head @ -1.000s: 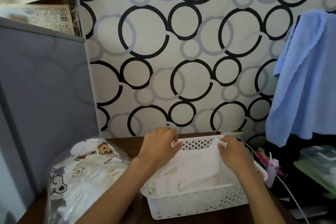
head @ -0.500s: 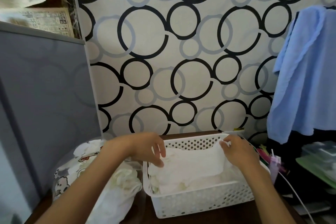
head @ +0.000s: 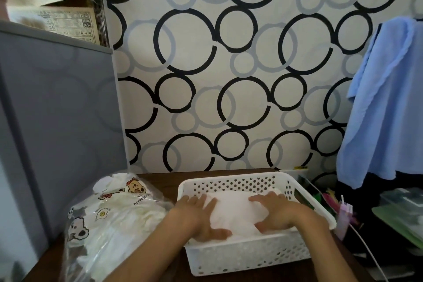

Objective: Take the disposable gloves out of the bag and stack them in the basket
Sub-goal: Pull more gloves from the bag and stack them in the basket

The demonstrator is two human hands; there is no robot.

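A white perforated plastic basket (head: 249, 256) stands on the dark wooden table, holding a pile of translucent white disposable gloves (head: 235, 210). My left hand (head: 201, 215) lies flat on the left side of the pile, fingers spread and pointing away from me. On the right side, my right hand (head: 274, 210) presses down the same way. To the left of the basket slumps a clear plastic bag (head: 109, 220) printed with cartoon bears and eggs, with more gloves inside.
A grey panel (head: 57, 121) rises at the left beside the bag. A blue cloth (head: 386, 107) hangs at the right above cluttered items and a white cable (head: 370, 252). The circle-patterned wall stands right behind the basket.
Both hands held a glove sheet over the basket by its edges; my left hand swung briefly towards the bag. Now the sheet lies on the pile and both hands press flat on it.
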